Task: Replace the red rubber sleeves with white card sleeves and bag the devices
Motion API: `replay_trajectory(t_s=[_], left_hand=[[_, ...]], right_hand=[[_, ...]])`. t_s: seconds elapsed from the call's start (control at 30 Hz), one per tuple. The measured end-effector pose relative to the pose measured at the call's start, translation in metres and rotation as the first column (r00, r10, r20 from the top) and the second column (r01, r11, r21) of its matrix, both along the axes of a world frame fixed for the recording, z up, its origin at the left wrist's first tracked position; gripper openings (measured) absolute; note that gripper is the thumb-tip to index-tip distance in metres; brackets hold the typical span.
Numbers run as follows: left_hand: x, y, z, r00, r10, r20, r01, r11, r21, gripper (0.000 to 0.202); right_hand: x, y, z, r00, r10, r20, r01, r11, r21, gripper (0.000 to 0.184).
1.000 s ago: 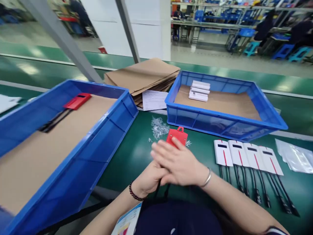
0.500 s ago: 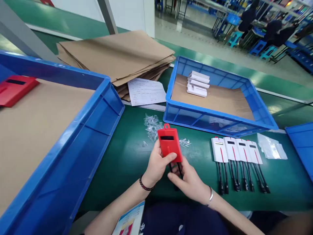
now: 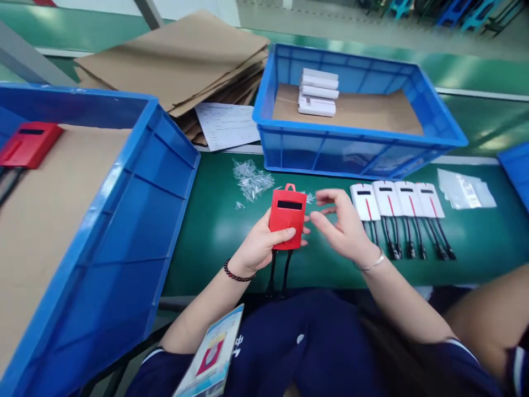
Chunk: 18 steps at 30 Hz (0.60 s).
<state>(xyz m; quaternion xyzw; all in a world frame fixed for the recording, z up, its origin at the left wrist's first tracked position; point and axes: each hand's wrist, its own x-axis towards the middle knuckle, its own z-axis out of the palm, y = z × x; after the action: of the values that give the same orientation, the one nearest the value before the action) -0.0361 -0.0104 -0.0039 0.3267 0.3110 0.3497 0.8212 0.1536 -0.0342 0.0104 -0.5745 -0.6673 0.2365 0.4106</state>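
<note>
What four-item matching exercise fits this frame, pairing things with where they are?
Things:
1 red device
2 white stack
3 row of four white devices
4 cardboard sheets

Places:
A inside the far blue crate
B in the left hand
C on the green mat, right of the right hand
D left of the far blue crate

Pairs: 1-B, 2-A, 3-C, 4-D

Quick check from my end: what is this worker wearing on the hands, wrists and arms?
Both hands are bare, no gloves. The left hand has a bracelet of dark red beads at the wrist; the right hand has a thin silver bangle. Forearms are uncovered, below short navy sleeves with white edging.
</note>
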Motion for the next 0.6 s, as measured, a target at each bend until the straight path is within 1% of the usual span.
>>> replay_trajectory(t_s=[0.03, 0.07, 0.13, 0.2, 0.23, 0.27, 0.33, 0.4, 0.5, 0.53, 0.6], left_hand=[[0.001, -0.009, 0.001, 1.000, -0.007, -0.017, 0.008, 1.000, 0.007, 0.059], [0.001, -0.018, 0.001, 0.999, 0.001, -0.033, 0.000, 1.000, 0.016, 0.059], [0.000, -0.033, 0.001, 0.996, 0.042, -0.073, -0.040, 0.999, 0.031, 0.055], [-0.004, -0.044, 0.000, 0.989, 0.088, -0.121, -0.085, 0.996, 0.032, 0.051], [-0.006, -0.048, 0.000, 0.985, 0.101, -0.141, -0.098, 0.995, 0.027, 0.052], [-0.008, -0.051, -0.001, 0.982, 0.106, -0.154, -0.104, 0.994, 0.020, 0.052], [-0.010, -0.053, 0.000, 0.981, 0.104, -0.165, -0.105, 0.994, 0.005, 0.056], [-0.010, -0.051, 0.001, 0.981, 0.100, -0.165, -0.103, 0.995, -0.006, 0.057], [-0.009, -0.040, 0.004, 0.982, 0.093, -0.166, -0.096, 0.995, -0.005, 0.058], [-0.009, -0.035, 0.005, 0.982, 0.084, -0.167, -0.086, 0.996, -0.001, 0.059], [-0.009, -0.023, 0.007, 0.984, 0.054, -0.171, -0.054, 0.999, 0.006, 0.061]], right_hand=[[-0.001, 0.001, -0.002, 1.000, 0.000, 0.008, -0.001, 0.999, 0.048, 0.040], [-0.001, 0.002, -0.007, 1.000, -0.002, 0.017, 0.001, 0.997, 0.077, 0.040], [0.003, 0.000, -0.018, 0.997, -0.075, -0.002, 0.075, 0.992, 0.099, 0.031], [0.008, -0.008, -0.027, 0.985, -0.164, -0.057, 0.168, 0.984, 0.060, 0.024], [0.009, -0.013, -0.030, 0.980, -0.187, -0.070, 0.190, 0.981, 0.036, 0.023], [0.009, -0.019, -0.030, 0.983, -0.176, -0.059, 0.177, 0.984, 0.015, 0.021], [0.005, -0.026, -0.027, 0.996, -0.093, 0.019, 0.092, 0.996, 0.017, 0.022], [-0.004, -0.027, -0.021, 0.996, 0.006, 0.091, -0.013, 0.997, 0.077, 0.028], [-0.017, -0.012, -0.013, 0.984, 0.133, 0.122, -0.157, 0.965, 0.212, 0.016], [-0.020, -0.004, -0.011, 0.975, 0.175, 0.139, -0.205, 0.949, 0.241, 0.018], [-0.023, 0.012, -0.009, 0.958, 0.237, 0.159, -0.272, 0.929, 0.252, 0.017]])
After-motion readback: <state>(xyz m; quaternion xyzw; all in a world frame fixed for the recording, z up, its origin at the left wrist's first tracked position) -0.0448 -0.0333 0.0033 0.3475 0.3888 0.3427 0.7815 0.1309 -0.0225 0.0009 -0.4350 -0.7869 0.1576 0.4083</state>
